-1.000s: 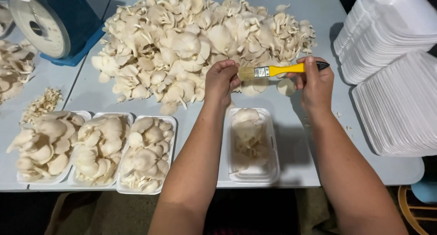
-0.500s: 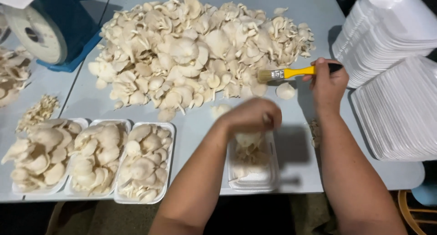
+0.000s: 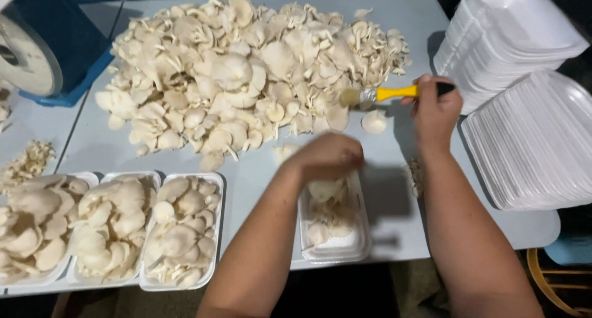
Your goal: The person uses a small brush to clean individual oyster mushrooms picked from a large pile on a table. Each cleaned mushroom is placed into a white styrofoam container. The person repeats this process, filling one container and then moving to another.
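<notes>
Under your left hand (image 3: 330, 156) sits a white foam tray (image 3: 336, 247), partly filled with pale oyster mushrooms. Your left hand is blurred and curled knuckles-up over the tray's far end; you cannot tell from this view whether its fingers are closed on a mushroom or merely bunched together. Just beyond those knuckles a loose mushroom (image 3: 285, 151) lies on the grey table (image 3: 394, 213).

Your right hand (image 3: 435, 108) is well apart from the left, farther out and toward the stacks of trays. Its fingers are wrapped tight around the dark end of a paintbrush (image 3: 385, 95) with a yellow handle. The brush runs sideways from your fist, and its pale bristles reach the near edge of the big mushroom heap (image 3: 246, 71). A single round mushroom cap (image 3: 374, 122) lies on the table just below the bristles, between the brush and your left hand.

Beyond both sets of fingers the heap covers most of the table's far half. Out past your right knuckles stand two stacks of empty white foam trays (image 3: 524, 108). To the outside of your left forearm three filled trays (image 3: 111, 225) stand side by side at the near table edge, heaped with mushrooms. Farther off on that side a blue weighing scale (image 3: 43, 47) with a round dial stands at the table's corner.
</notes>
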